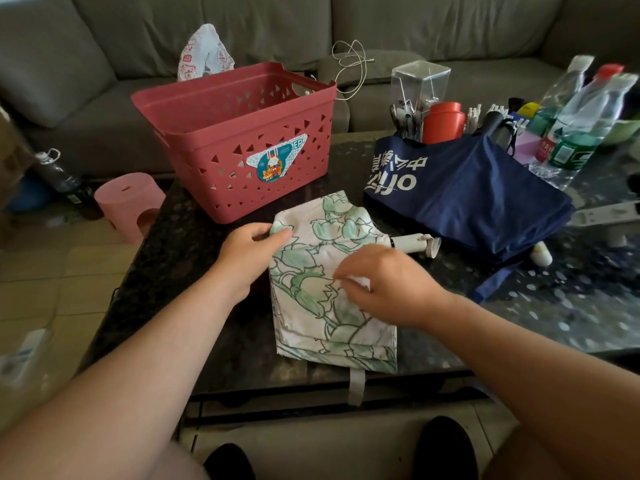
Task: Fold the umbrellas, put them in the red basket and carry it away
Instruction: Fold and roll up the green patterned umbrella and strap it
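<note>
1. Far left of the frame we've got a pink stool [129, 202] on the floor, next to the dark table [194, 271].
2. Upper middle-left, the red basket [239, 140] sits on the table, nothing visible inside it from here.
3. Our left hand [247, 252] is just below the basket, pinching the top left corner of the floral umbrella [329, 317].
4. That umbrella lies flat in the centre of the frame, canopy folded into a stack, its white handle [415, 244] poking out to the right.
5. Our right hand [388, 285] rests on the canopy's middle, fingers curled and pinching a bit of the fabric.
6. Right of centre, the navy umbrella [471, 195] lies folded flat, well apart from the basket.
7. Upper right: some plastic bottles [581, 116].
</note>
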A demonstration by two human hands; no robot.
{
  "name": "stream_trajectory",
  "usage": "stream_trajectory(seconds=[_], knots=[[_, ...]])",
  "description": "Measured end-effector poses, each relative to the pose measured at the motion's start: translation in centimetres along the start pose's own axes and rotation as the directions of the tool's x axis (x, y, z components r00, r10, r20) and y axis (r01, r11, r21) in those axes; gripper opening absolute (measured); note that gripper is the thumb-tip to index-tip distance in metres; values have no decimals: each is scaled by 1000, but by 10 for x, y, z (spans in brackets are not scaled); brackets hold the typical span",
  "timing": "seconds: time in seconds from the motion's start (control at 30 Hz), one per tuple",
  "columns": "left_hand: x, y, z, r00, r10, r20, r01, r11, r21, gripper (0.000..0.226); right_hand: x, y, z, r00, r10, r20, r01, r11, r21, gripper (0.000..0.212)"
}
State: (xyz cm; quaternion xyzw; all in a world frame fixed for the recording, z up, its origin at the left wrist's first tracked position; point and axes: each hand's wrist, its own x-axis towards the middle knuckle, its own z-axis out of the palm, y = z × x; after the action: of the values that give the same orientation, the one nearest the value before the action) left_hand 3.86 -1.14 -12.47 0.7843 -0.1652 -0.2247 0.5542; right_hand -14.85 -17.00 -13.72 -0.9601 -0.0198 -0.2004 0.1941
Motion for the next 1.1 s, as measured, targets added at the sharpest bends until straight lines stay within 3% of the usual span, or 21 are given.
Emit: stream_trajectory(seconds=[0.1,0.2,0.43,0.6,0.77,0.87,1.0,1.1], knots=[[0,7,2,992,-126,20,127,980,-152,10,7,10,-10,983,137,-124,-140,990,-16,20],[2,9,1,984,-177,-19,169,964,-205,3,11,19,-17,952,247,-179,-251,968,1,20],[-10,14,-7,997,15,75,1,977,-211,19,17,30,-29,886,429,-175,-432,902,17,31],[-23,10,-10,987,99,129,-61,961,-271,11,21,26,-31,822,554,-134,-533,830,165,56],[-27,6,-18,969,212,130,-168,943,-289,10,23,26,-35,773,625,-106,-565,755,332,71],[-30,9,-18,956,266,126,-217,927,-306,10,26,23,-37,788,614,-44,-543,727,420,76],[-35,13,-13,963,266,52,-235,914,-331,16,30,15,-39,790,610,-63,-507,709,490,70],[-37,10,-13,962,270,25,-248,913,-323,13,32,15,-42,774,616,-147,-473,716,513,53]])
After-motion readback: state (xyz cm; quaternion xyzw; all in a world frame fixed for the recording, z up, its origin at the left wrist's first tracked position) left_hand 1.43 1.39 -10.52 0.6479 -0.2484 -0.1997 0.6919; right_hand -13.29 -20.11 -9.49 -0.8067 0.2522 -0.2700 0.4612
